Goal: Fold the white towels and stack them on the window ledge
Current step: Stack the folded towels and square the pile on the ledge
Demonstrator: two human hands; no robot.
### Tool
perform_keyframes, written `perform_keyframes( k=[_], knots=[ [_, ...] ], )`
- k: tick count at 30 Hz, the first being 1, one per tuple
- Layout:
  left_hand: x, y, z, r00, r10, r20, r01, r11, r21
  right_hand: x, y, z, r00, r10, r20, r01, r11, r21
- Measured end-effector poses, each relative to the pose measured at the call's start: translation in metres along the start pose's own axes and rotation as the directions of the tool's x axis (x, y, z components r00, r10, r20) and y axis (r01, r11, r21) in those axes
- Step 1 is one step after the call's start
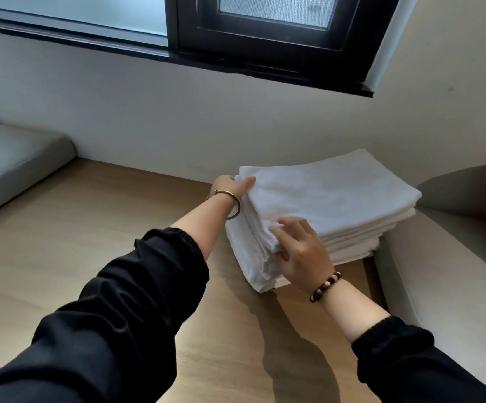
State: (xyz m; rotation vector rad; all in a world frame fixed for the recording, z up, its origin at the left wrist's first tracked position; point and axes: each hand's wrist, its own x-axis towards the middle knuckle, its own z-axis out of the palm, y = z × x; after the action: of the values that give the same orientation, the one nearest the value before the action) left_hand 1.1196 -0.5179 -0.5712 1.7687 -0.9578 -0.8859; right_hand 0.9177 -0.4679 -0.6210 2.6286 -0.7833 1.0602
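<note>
Towels: a stack of folded white towels (331, 199) lies on the wooden ledge (90, 228) below the dark-framed window (265, 45), toward the right, close to the wall.
Left hand (230, 186): clamped on the far left corner of the top towel, thumb on top.
Right hand (302, 251): pinches the near left corner of the upper towels, fingers above, thumb beneath.
Wrists: metal bangle (234, 205) left, bead bracelet (324, 286) right.
Sides: grey cushion (9, 164) far left.
</note>
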Motion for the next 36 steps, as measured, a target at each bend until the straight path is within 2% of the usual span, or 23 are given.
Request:
perform_keyframes(
  k=[4,8,11,13,20,23,30,33,36],
  knots=[
    [0.011,0.018,-0.002,1.000,0.025,0.009,-0.026,0.993,0.111,0.002,0.001,-0.007,0.997,-0.009,0.074,0.007,1.000,0.024],
    [0.020,0.036,-0.007,0.999,0.031,-0.022,-0.030,0.998,0.054,0.016,-0.001,-0.007,0.998,0.029,-0.056,-0.028,0.999,0.027],
    [0.021,0.032,-0.008,1.000,0.002,0.024,-0.002,1.000,-0.001,0.012,0.000,-0.005,0.994,-0.036,-0.099,0.034,0.999,-0.021],
    [0.023,0.017,-0.005,0.999,-0.023,0.028,0.023,1.000,0.010,0.003,0.000,0.000,0.995,-0.080,-0.055,0.077,0.996,-0.050],
    [0.018,-0.005,-0.003,1.000,0.030,0.007,-0.031,0.994,0.103,-0.008,0.001,0.006,0.993,-0.064,0.103,0.072,0.995,-0.076],
    [0.021,-0.008,-0.001,0.999,0.038,0.026,-0.041,0.994,0.100,-0.011,0.002,0.006,0.989,-0.091,0.119,0.101,0.992,-0.082],
    [0.023,-0.011,0.005,0.998,0.056,-0.005,-0.055,0.991,0.119,-0.010,0.003,0.011,0.970,-0.244,0.000,0.238,0.949,-0.205],
    [0.025,-0.014,0.006,0.999,0.025,-0.022,-0.022,0.994,0.107,-0.009,-0.002,0.013,0.952,-0.291,-0.097,0.268,0.943,-0.198],
    [0.026,-0.020,0.007,0.999,-0.011,-0.040,0.015,0.994,0.104,-0.013,-0.006,0.014,0.946,-0.301,-0.121,0.276,0.942,-0.189]
  ],
)
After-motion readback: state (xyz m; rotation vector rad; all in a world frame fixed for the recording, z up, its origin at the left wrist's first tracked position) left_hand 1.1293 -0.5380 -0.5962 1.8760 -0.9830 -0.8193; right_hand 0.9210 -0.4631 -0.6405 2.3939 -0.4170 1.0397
